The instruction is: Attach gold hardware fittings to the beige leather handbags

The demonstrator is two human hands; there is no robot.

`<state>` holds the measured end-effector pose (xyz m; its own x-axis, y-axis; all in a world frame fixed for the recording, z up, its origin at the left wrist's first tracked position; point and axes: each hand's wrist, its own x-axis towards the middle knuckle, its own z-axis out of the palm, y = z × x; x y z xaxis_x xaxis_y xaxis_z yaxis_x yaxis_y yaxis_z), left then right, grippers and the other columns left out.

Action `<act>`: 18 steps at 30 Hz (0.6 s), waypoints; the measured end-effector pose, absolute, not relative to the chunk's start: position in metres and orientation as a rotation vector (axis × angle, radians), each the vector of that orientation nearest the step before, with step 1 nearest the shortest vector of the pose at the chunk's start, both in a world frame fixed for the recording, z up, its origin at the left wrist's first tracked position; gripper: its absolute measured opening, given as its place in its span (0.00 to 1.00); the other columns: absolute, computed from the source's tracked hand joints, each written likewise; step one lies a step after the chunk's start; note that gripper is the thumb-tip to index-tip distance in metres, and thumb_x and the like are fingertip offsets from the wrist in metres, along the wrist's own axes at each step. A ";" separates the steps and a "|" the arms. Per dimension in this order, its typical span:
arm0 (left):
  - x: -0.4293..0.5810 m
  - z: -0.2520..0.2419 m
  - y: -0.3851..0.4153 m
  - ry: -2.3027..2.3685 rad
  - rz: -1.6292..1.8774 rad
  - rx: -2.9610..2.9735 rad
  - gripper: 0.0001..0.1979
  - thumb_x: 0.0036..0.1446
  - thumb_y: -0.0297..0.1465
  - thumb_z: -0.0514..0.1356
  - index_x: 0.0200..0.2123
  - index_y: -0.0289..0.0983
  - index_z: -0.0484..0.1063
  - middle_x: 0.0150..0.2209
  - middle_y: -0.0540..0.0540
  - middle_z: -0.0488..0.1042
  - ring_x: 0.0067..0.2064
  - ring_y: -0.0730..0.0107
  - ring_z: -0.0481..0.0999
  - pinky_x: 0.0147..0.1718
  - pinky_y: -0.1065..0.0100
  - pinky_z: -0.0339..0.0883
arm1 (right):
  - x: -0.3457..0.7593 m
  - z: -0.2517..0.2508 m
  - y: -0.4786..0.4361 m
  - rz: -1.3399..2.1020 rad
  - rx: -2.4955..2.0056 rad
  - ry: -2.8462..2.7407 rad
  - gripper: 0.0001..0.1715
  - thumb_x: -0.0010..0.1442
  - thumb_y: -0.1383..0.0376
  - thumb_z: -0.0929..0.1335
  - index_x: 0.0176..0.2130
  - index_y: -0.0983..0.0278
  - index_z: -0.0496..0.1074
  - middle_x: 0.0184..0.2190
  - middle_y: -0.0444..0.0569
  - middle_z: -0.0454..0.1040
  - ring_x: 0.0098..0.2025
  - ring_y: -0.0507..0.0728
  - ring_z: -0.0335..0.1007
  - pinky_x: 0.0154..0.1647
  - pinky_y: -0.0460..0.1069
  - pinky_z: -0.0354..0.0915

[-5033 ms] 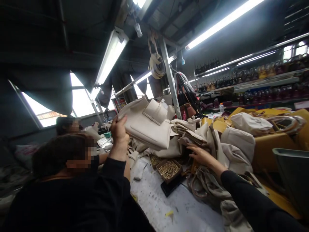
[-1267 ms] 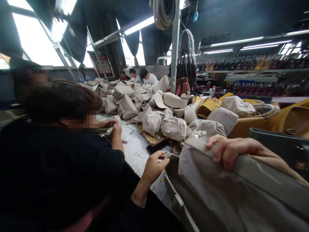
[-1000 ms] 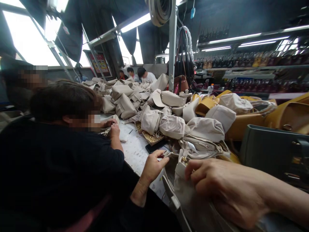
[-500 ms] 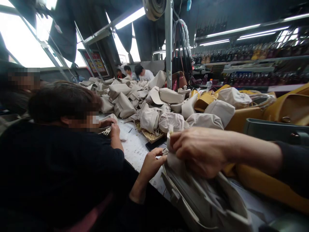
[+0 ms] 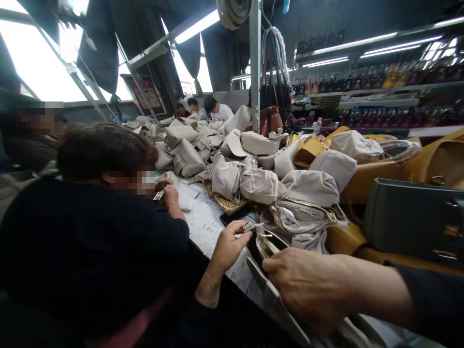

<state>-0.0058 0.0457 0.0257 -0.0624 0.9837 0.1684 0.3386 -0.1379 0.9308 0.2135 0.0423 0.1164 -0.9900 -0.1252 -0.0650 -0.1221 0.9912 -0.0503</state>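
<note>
A beige handbag (image 5: 270, 244) lies at the near edge of the white worktable (image 5: 203, 224), right in front of me. My left hand (image 5: 227, 245) pinches a small metal fitting (image 5: 249, 226) at the bag's top corner. My right hand (image 5: 308, 285) is closed over the bag's side and rim lower down, knuckles towards the camera. What lies under the right palm is hidden.
A person in black (image 5: 94, 241) sits close on my left, hands on a part at the table. A tray of brass studs (image 5: 228, 203) and a dark phone (image 5: 234, 216) lie beyond. Piled beige bags (image 5: 261, 186), mustard bags (image 5: 366, 181) and a grey bag (image 5: 409, 217) fill the right.
My right hand came down from holding the beige bag up to gripping its side low at the table edge. My left hand stayed pinched at the bag's top fitting.
</note>
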 end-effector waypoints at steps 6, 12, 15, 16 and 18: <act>0.002 0.019 0.036 1.518 1.438 1.515 0.11 0.58 0.27 0.62 0.45 0.39 0.70 0.56 0.40 0.73 0.52 0.61 0.77 0.39 0.69 0.74 | 0.214 0.079 0.041 -0.092 -0.199 3.165 0.15 0.52 0.57 0.75 0.24 0.61 0.69 0.25 0.46 0.70 0.28 0.56 0.54 0.29 0.54 0.55; -0.001 0.014 0.035 1.390 1.477 1.884 0.09 0.63 0.24 0.58 0.36 0.38 0.78 0.52 0.41 0.76 0.55 0.61 0.77 0.51 0.63 0.74 | 0.226 0.080 0.036 0.013 -0.365 3.329 0.10 0.58 0.62 0.72 0.28 0.65 0.73 0.25 0.49 0.70 0.33 0.59 0.58 0.37 0.56 0.59; -0.002 0.015 0.034 1.385 1.422 1.895 0.14 0.62 0.22 0.57 0.41 0.39 0.83 0.54 0.40 0.77 0.56 0.60 0.77 0.58 0.59 0.71 | 0.228 0.080 0.035 -0.015 -0.239 3.309 0.14 0.55 0.57 0.74 0.29 0.65 0.74 0.27 0.50 0.71 0.32 0.58 0.57 0.37 0.56 0.60; -0.002 0.016 0.033 1.390 1.416 1.882 0.16 0.62 0.22 0.57 0.43 0.40 0.83 0.55 0.40 0.77 0.57 0.60 0.77 0.59 0.59 0.70 | 0.227 0.079 0.035 -0.023 -0.221 3.287 0.16 0.53 0.55 0.75 0.29 0.65 0.74 0.27 0.50 0.71 0.32 0.58 0.57 0.36 0.55 0.60; -0.001 0.019 0.032 1.406 1.402 1.840 0.18 0.62 0.22 0.56 0.45 0.40 0.84 0.57 0.40 0.76 0.59 0.58 0.76 0.61 0.57 0.68 | 0.225 0.077 0.036 -0.014 -0.230 3.270 0.15 0.52 0.55 0.75 0.28 0.64 0.73 0.26 0.49 0.71 0.31 0.58 0.57 0.35 0.55 0.60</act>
